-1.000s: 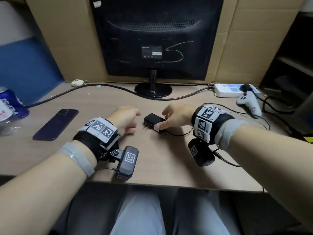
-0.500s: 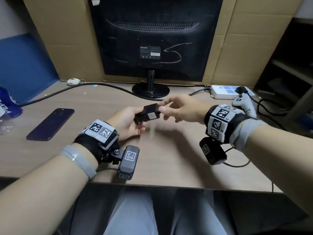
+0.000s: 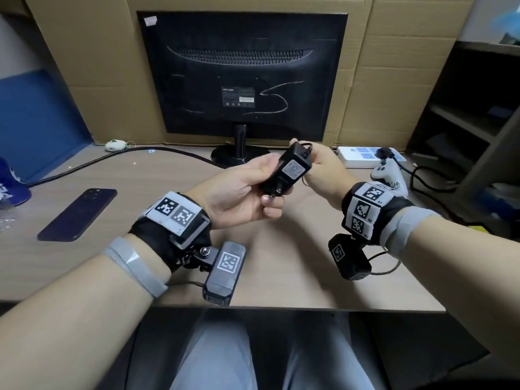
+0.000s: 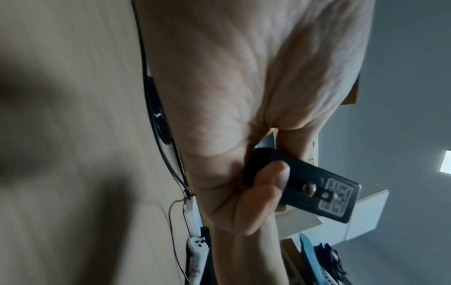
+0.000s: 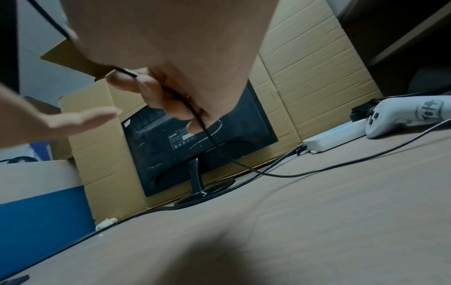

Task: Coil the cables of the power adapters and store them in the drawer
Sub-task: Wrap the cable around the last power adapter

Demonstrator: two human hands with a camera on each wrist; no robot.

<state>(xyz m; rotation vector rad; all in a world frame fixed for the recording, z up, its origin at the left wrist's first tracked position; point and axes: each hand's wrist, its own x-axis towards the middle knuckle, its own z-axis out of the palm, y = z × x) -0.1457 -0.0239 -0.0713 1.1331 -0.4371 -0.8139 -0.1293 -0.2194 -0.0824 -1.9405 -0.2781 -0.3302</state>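
Up above the desk (image 3: 118, 175) near its back edge, the left hand (image 3: 239, 192) grips the black adapter (image 3: 289, 171), long axis slanting, prongs toward the person. Only the right-wrist view shows the right hand (image 5: 171, 57) pinching its cable (image 5: 207, 135), which trails onto the desk.

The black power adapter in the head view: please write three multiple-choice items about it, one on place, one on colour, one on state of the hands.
1. Where is the power adapter?
A. flat on the desk
B. held above the desk
C. in a drawer

2. What colour is the phone on the desk?
A. dark purple
B. white
C. red

3. What does the right hand hold?
A. nothing
B. the game controller
C. the adapter's cable

Key: 1 B, the left hand grips it in the air; 2 A, head view; 3 C, the cable runs through its curled fingers.
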